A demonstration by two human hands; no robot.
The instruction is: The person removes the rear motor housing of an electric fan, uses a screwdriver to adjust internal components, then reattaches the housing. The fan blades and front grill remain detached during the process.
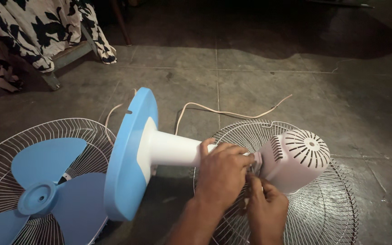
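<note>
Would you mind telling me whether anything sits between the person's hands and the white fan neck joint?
Nothing visible does: the left hand and right hand already rest on the joint beside the white vented plastic motor housing.

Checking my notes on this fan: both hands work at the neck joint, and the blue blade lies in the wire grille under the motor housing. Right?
Not quite. In the head view the blue three-lobed plastic blade lies in the white wire grille on the left, beside the round blue base. The white vented motor housing rests on another, bladeless grille.
</note>
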